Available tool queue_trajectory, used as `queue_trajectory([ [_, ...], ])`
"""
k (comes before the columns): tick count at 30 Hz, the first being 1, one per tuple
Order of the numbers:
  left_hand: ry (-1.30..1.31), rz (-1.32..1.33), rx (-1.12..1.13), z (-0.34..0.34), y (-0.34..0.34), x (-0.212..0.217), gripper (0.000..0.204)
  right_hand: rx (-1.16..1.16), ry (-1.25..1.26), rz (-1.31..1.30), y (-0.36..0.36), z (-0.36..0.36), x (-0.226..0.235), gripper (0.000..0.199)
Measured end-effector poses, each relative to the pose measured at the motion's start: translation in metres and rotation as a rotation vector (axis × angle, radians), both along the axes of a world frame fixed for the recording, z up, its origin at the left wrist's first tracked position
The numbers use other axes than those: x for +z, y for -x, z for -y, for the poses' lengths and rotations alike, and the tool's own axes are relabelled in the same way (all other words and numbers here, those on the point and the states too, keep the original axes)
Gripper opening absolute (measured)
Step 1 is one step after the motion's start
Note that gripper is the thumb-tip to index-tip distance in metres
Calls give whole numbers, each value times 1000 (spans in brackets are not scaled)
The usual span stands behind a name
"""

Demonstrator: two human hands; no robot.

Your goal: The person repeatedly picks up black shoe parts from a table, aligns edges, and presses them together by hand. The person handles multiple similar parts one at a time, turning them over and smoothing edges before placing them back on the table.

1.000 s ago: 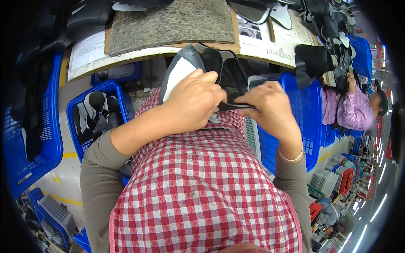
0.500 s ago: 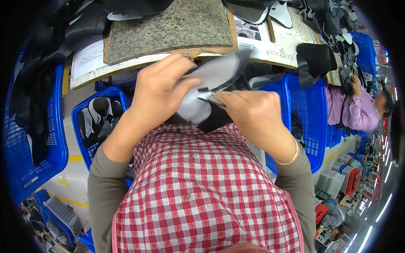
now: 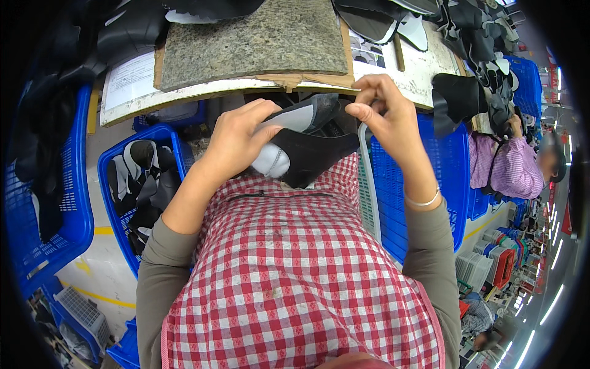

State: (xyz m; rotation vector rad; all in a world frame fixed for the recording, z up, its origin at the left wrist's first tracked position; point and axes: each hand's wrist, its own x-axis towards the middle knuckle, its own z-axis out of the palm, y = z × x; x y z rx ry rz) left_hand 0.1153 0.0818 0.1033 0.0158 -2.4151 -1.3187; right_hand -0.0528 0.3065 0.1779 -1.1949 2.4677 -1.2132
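half-hidden shoe upper [image 3: 307, 147] under left hand [image 3: 236, 138]

The shoe upper [image 3: 301, 144] under my left hand [image 3: 236, 138] looks like soft matt cloth, black with smoother grey and white panels. My right hand [image 3: 384, 117] wears a thin, shiny metal bangle [image 3: 421, 202] at the wrist. My apron [image 3: 295, 270] is woven checked cotton, red and white, over dull knit sleeves. The slab [image 3: 252, 40] on the bench is rough, speckled stone, sitting on plain brown board. Both blue baskets [image 3: 424, 178] are glossy moulded plastic mesh, and the sheet [image 3: 126, 83] looks like paper.
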Motion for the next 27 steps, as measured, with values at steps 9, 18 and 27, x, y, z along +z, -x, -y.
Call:
queue_trajectory([
  [9,387,-95,-78,-7,1,24,12,137,-71,397,37,32,-30,30],
  [18,281,-109,-424,-38,-21,23,14,88,-246,851,59,10,-116,22],
  [27,-387,426,-166,-24,3,8,21,439,-473,-203,-2,-26,35,35],
])
